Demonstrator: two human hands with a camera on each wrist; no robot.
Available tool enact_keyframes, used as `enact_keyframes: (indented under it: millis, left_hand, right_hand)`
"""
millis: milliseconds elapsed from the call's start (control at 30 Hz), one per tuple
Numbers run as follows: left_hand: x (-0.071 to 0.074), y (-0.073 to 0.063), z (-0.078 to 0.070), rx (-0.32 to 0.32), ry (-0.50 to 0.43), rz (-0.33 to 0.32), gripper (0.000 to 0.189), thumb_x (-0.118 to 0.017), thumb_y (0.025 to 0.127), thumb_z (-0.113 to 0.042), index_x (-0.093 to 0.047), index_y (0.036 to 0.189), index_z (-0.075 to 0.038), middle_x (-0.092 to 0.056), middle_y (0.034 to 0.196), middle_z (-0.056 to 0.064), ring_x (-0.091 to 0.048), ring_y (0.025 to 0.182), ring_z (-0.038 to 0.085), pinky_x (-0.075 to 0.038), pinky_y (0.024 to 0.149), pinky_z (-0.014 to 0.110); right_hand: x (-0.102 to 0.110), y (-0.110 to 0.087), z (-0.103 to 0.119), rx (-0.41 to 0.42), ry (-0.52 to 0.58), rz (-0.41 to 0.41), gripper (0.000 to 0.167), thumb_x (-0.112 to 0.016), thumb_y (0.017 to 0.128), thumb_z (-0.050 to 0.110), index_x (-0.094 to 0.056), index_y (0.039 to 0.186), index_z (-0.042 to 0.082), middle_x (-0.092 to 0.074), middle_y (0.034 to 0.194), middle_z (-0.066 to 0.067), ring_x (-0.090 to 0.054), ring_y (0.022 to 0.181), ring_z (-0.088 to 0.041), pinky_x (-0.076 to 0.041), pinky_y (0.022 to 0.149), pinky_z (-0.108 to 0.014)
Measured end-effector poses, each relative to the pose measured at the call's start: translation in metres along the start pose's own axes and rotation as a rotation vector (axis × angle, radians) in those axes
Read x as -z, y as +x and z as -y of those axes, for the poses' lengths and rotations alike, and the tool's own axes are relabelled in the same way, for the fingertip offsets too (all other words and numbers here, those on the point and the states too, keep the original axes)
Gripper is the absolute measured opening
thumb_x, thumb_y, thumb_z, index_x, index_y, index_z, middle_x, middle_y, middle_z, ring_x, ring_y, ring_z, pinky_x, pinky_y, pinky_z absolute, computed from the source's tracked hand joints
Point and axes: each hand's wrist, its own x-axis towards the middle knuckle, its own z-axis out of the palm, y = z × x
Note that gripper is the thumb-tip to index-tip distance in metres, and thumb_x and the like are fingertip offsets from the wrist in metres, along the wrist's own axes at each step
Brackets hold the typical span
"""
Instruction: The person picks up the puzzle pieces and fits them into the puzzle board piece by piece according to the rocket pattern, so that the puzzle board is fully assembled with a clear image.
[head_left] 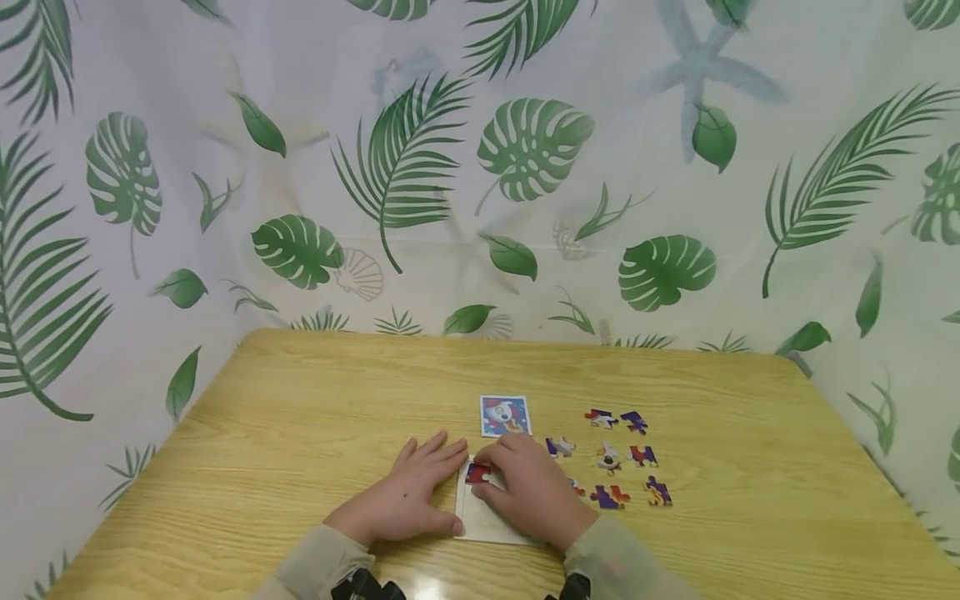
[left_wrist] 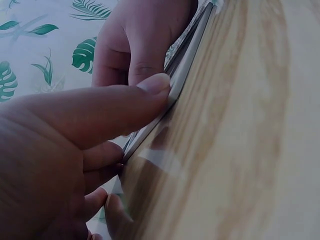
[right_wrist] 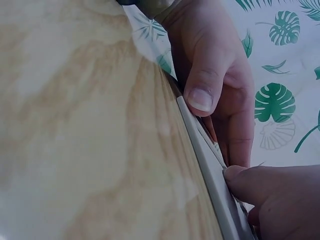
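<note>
My left hand lies flat on the table with its fingers straight, fingertips at the upper left of the pale puzzle board. Its thumb touches the board's near left corner. Over the board, my right hand pinches a red puzzle piece between thumb and curled index finger, at the board's upper left corner. In the right wrist view, the right thumb is down at the board and the left hand is beyond. The right palm hides part of the board.
A small picture card of a white cartoon dog lies just behind the board. Several loose puzzle pieces are spread to the right of the right hand. A leaf-print cloth hangs behind the wooden table.
</note>
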Motion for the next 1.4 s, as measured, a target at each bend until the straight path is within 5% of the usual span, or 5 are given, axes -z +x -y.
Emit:
enact_keyframes:
  millis: [267,533,700,1067,1400]
  left_hand:
    - [0.003,0.005,-0.006,-0.019,0.034,-0.029,0.094,-0.076,0.083,-0.047,-0.036,0.158,-0.008,-0.028,0.165,0.003,-0.009,0.154,0.028,0.003,0.12,0.056]
    - [0.004,0.004,-0.007,-0.008,0.021,-0.005,0.093,-0.076,0.084,-0.047,-0.036,0.158,-0.008,-0.026,0.165,0.001,-0.007,0.154,0.027,0.004,0.12,0.055]
    - [0.005,0.002,-0.007,-0.004,0.03,-0.001,0.092,-0.075,0.085,-0.047,-0.035,0.158,-0.01,-0.027,0.165,0.0,-0.007,0.155,0.027,0.004,0.12,0.056]
    - [0.006,-0.002,-0.002,-0.019,0.034,0.017,0.084,-0.073,0.088,-0.048,-0.039,0.157,-0.015,-0.025,0.166,0.001,-0.006,0.154,0.03,0.004,0.119,0.058]
    - [0.004,-0.002,-0.001,-0.023,0.027,0.016,0.086,-0.073,0.088,-0.049,-0.038,0.158,-0.014,-0.026,0.166,0.001,-0.006,0.154,0.03,0.004,0.119,0.059]
  right_hand:
    - [0.01,-0.008,-0.005,-0.024,0.046,0.009,0.031,-0.07,0.094,0.043,-0.073,0.117,0.022,-0.06,0.111,0.01,-0.054,0.109,-0.013,-0.049,0.098,-0.042]
    - [0.017,-0.027,-0.009,0.083,0.037,0.118,0.051,-0.064,0.098,0.042,-0.06,0.144,0.022,-0.048,0.15,-0.002,-0.045,0.136,-0.025,-0.04,0.109,-0.052]
    - [0.013,-0.027,-0.012,0.12,0.033,0.125,0.058,-0.059,0.1,0.047,-0.051,0.151,0.021,-0.039,0.158,-0.003,-0.035,0.144,-0.026,-0.034,0.114,-0.053]
    - [0.009,-0.022,-0.015,0.095,0.083,0.178,0.055,-0.058,0.101,0.045,-0.051,0.151,0.024,-0.038,0.159,0.002,-0.034,0.145,-0.023,-0.033,0.114,-0.052]
    - [0.007,-0.02,-0.016,0.054,0.109,0.131,0.047,-0.062,0.1,0.039,-0.06,0.143,0.021,-0.048,0.151,0.005,-0.043,0.139,-0.021,-0.039,0.111,-0.051]
